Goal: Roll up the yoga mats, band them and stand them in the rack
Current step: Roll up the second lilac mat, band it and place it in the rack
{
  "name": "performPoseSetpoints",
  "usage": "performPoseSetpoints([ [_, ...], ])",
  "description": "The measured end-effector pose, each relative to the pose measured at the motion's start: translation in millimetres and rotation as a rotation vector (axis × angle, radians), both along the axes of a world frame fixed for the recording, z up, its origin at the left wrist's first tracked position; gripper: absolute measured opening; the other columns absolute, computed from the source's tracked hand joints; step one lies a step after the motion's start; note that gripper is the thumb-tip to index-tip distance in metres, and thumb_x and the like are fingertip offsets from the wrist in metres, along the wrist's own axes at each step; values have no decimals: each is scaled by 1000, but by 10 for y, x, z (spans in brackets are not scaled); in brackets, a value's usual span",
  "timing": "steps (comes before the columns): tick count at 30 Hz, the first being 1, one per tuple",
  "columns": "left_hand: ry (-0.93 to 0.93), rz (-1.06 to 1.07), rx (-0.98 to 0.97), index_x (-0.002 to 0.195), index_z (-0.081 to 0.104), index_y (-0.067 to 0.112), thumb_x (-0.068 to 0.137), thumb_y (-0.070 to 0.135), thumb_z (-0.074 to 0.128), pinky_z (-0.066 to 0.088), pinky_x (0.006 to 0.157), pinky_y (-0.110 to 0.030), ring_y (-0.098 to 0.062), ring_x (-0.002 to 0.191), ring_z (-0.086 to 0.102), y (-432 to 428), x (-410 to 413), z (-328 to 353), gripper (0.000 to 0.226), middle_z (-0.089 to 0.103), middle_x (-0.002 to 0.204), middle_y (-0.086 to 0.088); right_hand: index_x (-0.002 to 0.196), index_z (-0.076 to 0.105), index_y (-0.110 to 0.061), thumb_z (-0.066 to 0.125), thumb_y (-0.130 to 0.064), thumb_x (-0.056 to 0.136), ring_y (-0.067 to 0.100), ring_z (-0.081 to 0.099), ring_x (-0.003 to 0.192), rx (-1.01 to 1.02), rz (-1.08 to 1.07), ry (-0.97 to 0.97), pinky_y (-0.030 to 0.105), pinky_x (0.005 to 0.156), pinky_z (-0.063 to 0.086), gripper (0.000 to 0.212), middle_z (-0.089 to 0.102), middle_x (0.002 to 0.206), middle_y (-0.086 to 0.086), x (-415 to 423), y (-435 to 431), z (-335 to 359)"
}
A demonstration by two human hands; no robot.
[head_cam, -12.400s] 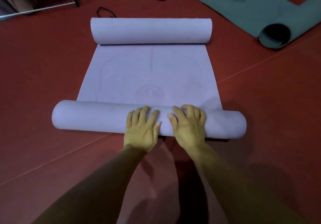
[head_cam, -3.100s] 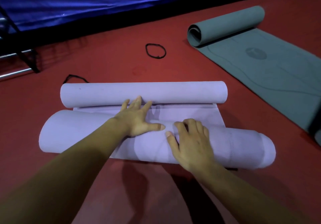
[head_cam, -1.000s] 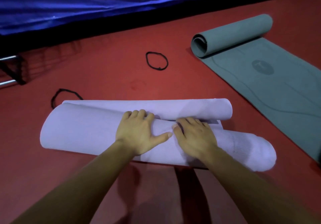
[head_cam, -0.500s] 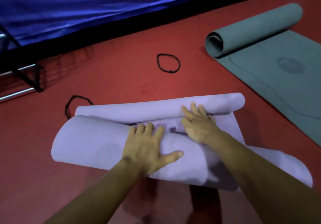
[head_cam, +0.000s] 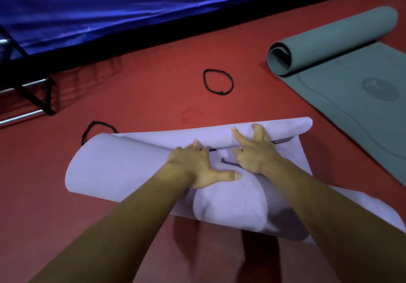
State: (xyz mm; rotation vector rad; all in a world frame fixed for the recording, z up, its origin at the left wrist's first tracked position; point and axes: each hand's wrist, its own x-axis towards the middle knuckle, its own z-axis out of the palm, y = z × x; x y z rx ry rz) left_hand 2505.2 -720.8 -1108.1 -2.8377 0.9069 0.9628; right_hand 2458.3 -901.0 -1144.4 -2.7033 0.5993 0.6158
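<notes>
Lavender mat (head_cam: 123,168) is pinned to the floor under both palms | left hand (head_cam: 197,166) is laid flat on top, fingers spread | right hand (head_cam: 254,151) is pressed, fingers splayed, onto its far curled edge just ahead.

Two yoga mats (head_cam: 123,168) (head_cam: 342,98), two black bands (head_cam: 219,93) (head_cam: 103,123), two hands (head_cam: 195,166) (head_cam: 254,153), one rack (head_cam: 36,99)

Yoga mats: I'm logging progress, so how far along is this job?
Done: nothing banded yet. In hand: left hand and right hand press the lilac mat, nearly rolled. Left: far band and near band lie loose, the green mat is mostly unrolled, then racking.
</notes>
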Motion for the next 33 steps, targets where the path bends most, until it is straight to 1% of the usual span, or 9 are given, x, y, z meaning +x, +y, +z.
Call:
performPoseSetpoints([
  [3,26,-8,39,161,15,25,66,101,35,28,117,-44,-32,150,26,-43,58,17,124,10,169,-9,159,2,-43,34,-43,100,35,22,139,-80,16,-4,46,116,21,67,22,150,15,53,-4,-58],
  [5,16,-17,28,162,13,26,69,99,36,25,119,-44,-29,152,22,-39,42,15,120,8,169,-9,160,-2,-40,38,-40,100,36,31,139,96,-54,-35,44,116,29,71,33,149,23,63,-7,-117],
  [10,-48,-70,51,159,19,31,66,102,28,15,123,-45,-26,155,11,88,-105,-47,117,0,169,-11,156,-21,-34,54,-21,94,17,-19,153,426,-50,-223,38,126,7,99,-22,166,5,-15,53,-211],
  [13,-91,-123,85,160,16,26,72,98,28,13,123,-47,-26,155,11,150,-233,6,115,9,169,-10,154,-26,-35,58,-20,91,17,-19,153,412,-30,-287,38,125,9,106,-20,166,5,54,108,-189],
  [18,-183,-103,104,151,30,15,61,105,24,33,107,-46,-30,130,47,196,-285,-34,127,47,144,-12,155,-25,-30,59,-21,92,23,-15,154,374,-12,-374,42,126,8,105,-12,167,14,237,120,4],
  [25,-302,-159,172,134,43,12,52,104,10,33,94,-45,-30,114,54,317,-515,-32,128,59,124,-13,160,-15,-19,54,-23,97,19,-14,155,311,20,-310,47,125,12,93,-11,169,4,519,30,109],
  [27,-302,-174,171,130,46,14,51,105,12,32,93,-46,-29,112,51,349,-552,2,125,57,122,-14,160,-13,-19,55,-29,98,21,-10,156,268,16,-258,51,123,14,92,-5,170,5,566,24,89],
  [30,-268,-163,127,151,28,20,51,107,14,30,98,-49,-32,122,46,387,-485,-13,133,45,141,-14,158,-17,-28,56,-28,97,24,-5,156,249,22,-229,54,119,16,96,1,169,6,544,67,33],
  [33,-119,-63,-111,161,4,28,65,102,22,20,117,-50,-23,152,16,443,-295,-101,123,4,168,-5,159,-5,-15,57,-28,96,30,19,151,223,5,-267,47,115,25,89,7,167,8,456,77,-24],
])
